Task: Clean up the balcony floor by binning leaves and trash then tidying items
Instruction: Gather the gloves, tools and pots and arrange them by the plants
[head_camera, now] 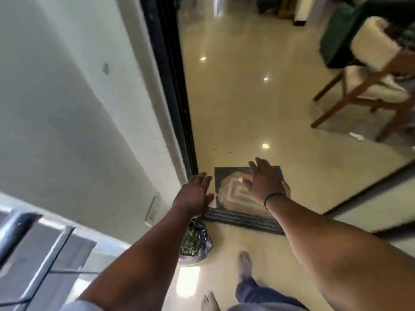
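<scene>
A black plastic bag point(203, 239) full of green leaves sits on the shiny floor beside the doorway, just below my left wrist. My left hand point(195, 194) reaches forward with its fingers straight and holds nothing. My right hand point(262, 182) is stretched out palm down above a doormat point(233, 194) with a beige spiral pattern and dark border; it holds nothing. Both bare feet show at the bottom, one stepping forward near the bag.
A black door frame point(177, 90) and white wall point(78, 108) stand on the left. A metal railing point(33, 254) is at the lower left. A wooden chair point(368, 86) with a pale cushion stands inside at the right. A small white scrap point(356, 136) lies near its legs.
</scene>
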